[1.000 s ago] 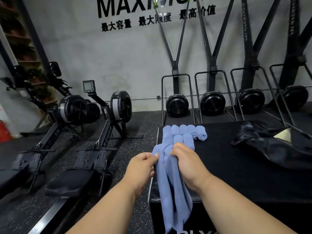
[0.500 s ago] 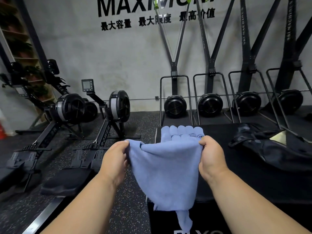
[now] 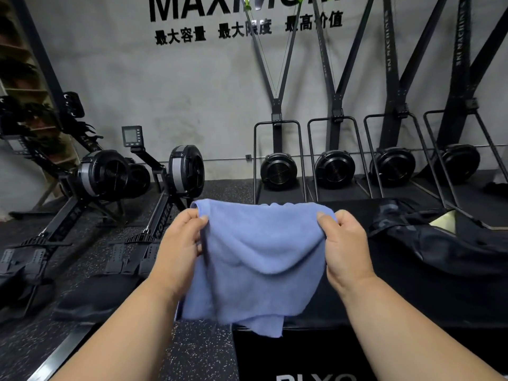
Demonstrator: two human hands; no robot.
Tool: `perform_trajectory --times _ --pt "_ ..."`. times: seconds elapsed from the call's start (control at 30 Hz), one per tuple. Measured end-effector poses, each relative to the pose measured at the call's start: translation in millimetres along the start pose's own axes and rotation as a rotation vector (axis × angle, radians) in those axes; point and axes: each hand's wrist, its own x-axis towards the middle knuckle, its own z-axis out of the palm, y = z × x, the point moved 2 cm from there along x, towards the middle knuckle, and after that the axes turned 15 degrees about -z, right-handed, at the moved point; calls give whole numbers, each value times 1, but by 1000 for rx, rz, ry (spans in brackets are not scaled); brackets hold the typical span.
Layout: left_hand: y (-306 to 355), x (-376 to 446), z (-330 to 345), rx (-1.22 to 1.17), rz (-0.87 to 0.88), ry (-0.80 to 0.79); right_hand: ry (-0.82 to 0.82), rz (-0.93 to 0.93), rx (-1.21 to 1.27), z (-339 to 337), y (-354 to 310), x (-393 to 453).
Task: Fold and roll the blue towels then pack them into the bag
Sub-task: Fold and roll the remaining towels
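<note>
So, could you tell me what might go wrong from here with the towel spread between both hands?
1. The blue towel sags in the middle and its lower edge hangs uneven, so a fold could come out crooked.
2. The left hand and right hand pinch only the top corners; one could slip.
3. The towel's left part hangs past the black box edge and may drop to the floor.

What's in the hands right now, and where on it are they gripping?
One blue towel, held spread out in the air: the left hand pinches its upper left corner and the right hand its upper right corner.
</note>
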Motion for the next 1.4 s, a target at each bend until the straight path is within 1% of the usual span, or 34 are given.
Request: perform_trajectory --times 0.13,0.27,0.37,0.5,0.57,0.63,0.7,0.77,0.8,0.83,0.9,1.03,1.13,1.3,1.4 --pt "17 17 9 -92 12 22 62 -217 -159 3 -20 11" --pt "27 32 21 -34 35 127 53 -342 -247 -2 -28 25" --pt "27 47 32 40 68 150 42 -376 -311 -11 -22 36" --pt "6 92 49 67 30 133 18 -351 -379 -25 0 60" --pt "-13 122 64 86 -2 106 -26 -280 -446 -30 24 79" --pt "-36 153 80 141 -58 63 -83 -157 -538 -36 57 98" --pt "-64 180 91 230 -156 -21 -175 -18 -615 -49 99 112" --pt "-95 194 95 320 -300 -107 -309 162 -674 -62 137 113" --pt "-110 196 94 362 -367 -112 -376 243 -719 -70 154 109" --pt "-124 195 90 440 -410 -77 -418 310 -771 -77 167 103" --pt "-150 188 78 588 -421 -19 -414 392 -869 -90 189 88" --pt "-202 164 48 722 -502 -74 -405 485 -958 -107 219 50" --pt "-224 139 35 829 -534 -41 -381 478 -967 -113 225 32" --pt "-239 95 24 906 -618 -16 -443 500 -989 -118 215 18" --pt "-244 80 25 870 -636 25 -530 505 -969 -117 206 6"
